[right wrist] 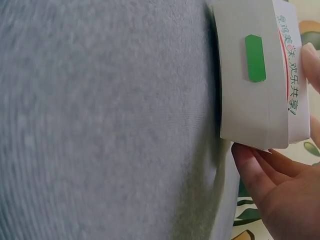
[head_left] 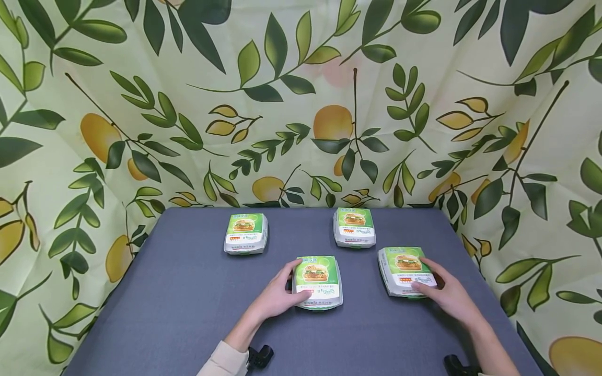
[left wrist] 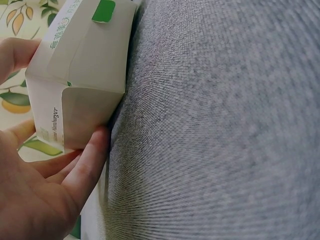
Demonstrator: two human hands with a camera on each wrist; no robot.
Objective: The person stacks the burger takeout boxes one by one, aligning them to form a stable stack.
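My left hand [head_left: 277,296] holds the left side of a green-and-white burger box [head_left: 319,282] at the front middle of the table. Its thumb lies over the front left corner, with a finger at the back left corner. My right hand [head_left: 444,290] grips the right side of another burger box [head_left: 405,269], thumb on the lid's front part. In the left wrist view, the fingers [left wrist: 90,162] reach low along the box's side wall. The right wrist view shows a white box wall [right wrist: 245,95] with a green tab, fingertips under its near lower corner.
Two more burger boxes lie farther back, one at the left [head_left: 245,233] and one at the right [head_left: 355,227]. A blue-grey cloth covers the table [head_left: 178,313]. Behind it hangs a leaf-and-fruit patterned curtain [head_left: 291,104].
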